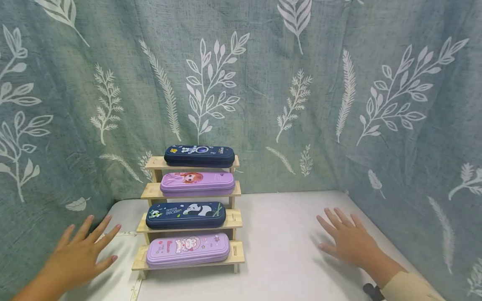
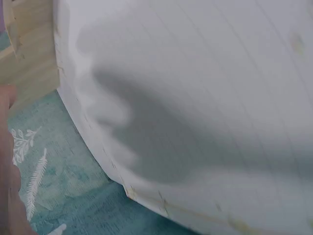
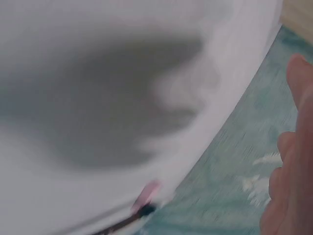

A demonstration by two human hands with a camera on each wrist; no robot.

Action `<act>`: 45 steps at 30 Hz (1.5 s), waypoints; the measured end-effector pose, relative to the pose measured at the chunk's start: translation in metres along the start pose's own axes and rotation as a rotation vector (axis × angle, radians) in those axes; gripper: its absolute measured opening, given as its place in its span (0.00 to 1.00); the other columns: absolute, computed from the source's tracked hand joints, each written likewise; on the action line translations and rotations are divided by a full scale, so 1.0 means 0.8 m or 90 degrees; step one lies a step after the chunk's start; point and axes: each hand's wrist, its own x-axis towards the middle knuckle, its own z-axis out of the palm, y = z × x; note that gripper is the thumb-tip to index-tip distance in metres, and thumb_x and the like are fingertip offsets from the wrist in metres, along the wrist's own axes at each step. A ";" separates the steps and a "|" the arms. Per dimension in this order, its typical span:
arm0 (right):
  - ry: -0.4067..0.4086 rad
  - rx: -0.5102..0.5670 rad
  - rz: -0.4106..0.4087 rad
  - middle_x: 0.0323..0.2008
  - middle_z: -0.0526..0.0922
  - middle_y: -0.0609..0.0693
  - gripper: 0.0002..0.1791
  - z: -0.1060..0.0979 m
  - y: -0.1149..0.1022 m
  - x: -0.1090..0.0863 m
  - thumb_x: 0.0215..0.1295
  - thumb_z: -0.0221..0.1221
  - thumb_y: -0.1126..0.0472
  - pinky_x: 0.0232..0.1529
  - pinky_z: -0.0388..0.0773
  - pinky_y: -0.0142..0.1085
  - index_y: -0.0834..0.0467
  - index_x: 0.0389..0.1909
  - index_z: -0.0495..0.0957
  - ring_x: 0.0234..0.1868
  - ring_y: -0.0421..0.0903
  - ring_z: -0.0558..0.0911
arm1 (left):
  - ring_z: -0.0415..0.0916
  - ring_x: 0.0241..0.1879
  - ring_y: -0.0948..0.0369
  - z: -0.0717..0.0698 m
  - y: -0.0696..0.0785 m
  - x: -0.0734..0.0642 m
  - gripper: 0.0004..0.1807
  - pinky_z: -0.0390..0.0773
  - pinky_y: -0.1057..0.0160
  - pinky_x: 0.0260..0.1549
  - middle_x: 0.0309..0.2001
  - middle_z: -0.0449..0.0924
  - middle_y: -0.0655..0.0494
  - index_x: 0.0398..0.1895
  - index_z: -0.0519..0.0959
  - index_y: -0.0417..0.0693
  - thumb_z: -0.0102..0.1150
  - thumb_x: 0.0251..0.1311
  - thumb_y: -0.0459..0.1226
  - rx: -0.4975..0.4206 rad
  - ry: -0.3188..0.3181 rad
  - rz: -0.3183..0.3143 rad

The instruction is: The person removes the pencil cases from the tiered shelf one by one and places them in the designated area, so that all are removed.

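Note:
My left hand (image 1: 77, 257) hovers with spread fingers over the table, left of a wooden tiered stand (image 1: 235, 246). On the right, my right hand (image 1: 348, 240) is likewise spread above the white tabletop, apart from the stand. Each step carries one zipped pencil case: a navy astronaut case (image 1: 199, 156) on top, a purple case with a girl (image 1: 197, 184) below it, then a navy panda case (image 1: 186, 215). The lowest step bears a light purple cartoon case (image 1: 188, 250). Neither hand touches anything; the wrist views show only fingers at the edges and hand shadows.
A green leaf-patterned curtain (image 1: 260, 100) encloses the white table (image 1: 278, 251) at the back and both sides. Close to the right sleeve, a small dark object (image 1: 373, 290) lies partly cut off by the frame. The right wrist view shows a blurred pink piece (image 3: 146, 193).

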 end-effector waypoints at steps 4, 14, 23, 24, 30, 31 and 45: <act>0.010 0.002 -0.020 0.81 0.61 0.58 0.45 0.002 -0.031 0.008 0.69 0.59 0.29 0.74 0.49 0.72 0.48 0.80 0.65 0.80 0.67 0.58 | 0.34 0.82 0.34 -0.001 0.011 0.004 0.45 0.44 0.19 0.67 0.87 0.36 0.53 0.85 0.55 0.66 0.54 0.70 0.67 -0.041 -0.007 -0.014; 0.024 0.069 -0.072 0.82 0.59 0.56 0.46 0.003 -0.112 0.021 0.70 0.58 0.29 0.76 0.49 0.70 0.48 0.82 0.60 0.82 0.61 0.57 | 0.36 0.80 0.27 0.003 0.041 0.018 0.43 0.45 0.18 0.64 0.85 0.42 0.40 0.86 0.49 0.63 0.48 0.75 0.65 -0.181 -0.022 -0.066; -0.009 0.160 -0.094 0.83 0.56 0.54 0.47 -0.005 -0.187 0.033 0.71 0.56 0.28 0.78 0.52 0.65 0.45 0.83 0.58 0.82 0.58 0.56 | 0.37 0.75 0.18 -0.001 0.061 0.052 0.41 0.46 0.14 0.61 0.81 0.40 0.23 0.86 0.46 0.49 0.45 0.81 0.56 -0.413 0.005 -0.128; -0.009 0.175 -0.094 0.83 0.56 0.53 0.46 -0.005 -0.195 0.034 0.71 0.57 0.28 0.78 0.54 0.63 0.45 0.83 0.58 0.82 0.58 0.57 | 0.38 0.75 0.18 -0.004 0.063 0.056 0.41 0.47 0.15 0.62 0.80 0.40 0.23 0.86 0.45 0.48 0.44 0.82 0.55 -0.431 0.009 -0.132; -0.010 0.239 -0.088 0.82 0.60 0.50 0.44 -0.011 -0.237 0.044 0.70 0.58 0.30 0.70 0.72 0.56 0.42 0.82 0.60 0.78 0.54 0.68 | 0.45 0.76 0.24 -0.018 0.074 0.083 0.42 0.52 0.20 0.66 0.82 0.41 0.28 0.87 0.39 0.49 0.33 0.82 0.60 -0.514 -0.019 -0.199; -0.012 0.245 -0.086 0.82 0.60 0.49 0.44 -0.012 -0.244 0.045 0.70 0.58 0.29 0.69 0.74 0.56 0.42 0.82 0.60 0.77 0.54 0.69 | 0.45 0.77 0.25 -0.020 0.077 0.087 0.42 0.53 0.21 0.67 0.82 0.41 0.29 0.87 0.38 0.49 0.31 0.82 0.61 -0.531 -0.029 -0.214; 0.050 0.343 -0.111 0.75 0.71 0.48 0.43 -0.007 -0.303 0.064 0.70 0.62 0.33 0.72 0.71 0.52 0.51 0.78 0.66 0.75 0.51 0.71 | 0.40 0.82 0.36 -0.005 0.102 0.102 0.35 0.49 0.32 0.76 0.84 0.45 0.37 0.87 0.35 0.51 0.19 0.85 0.53 -0.774 -0.028 -0.290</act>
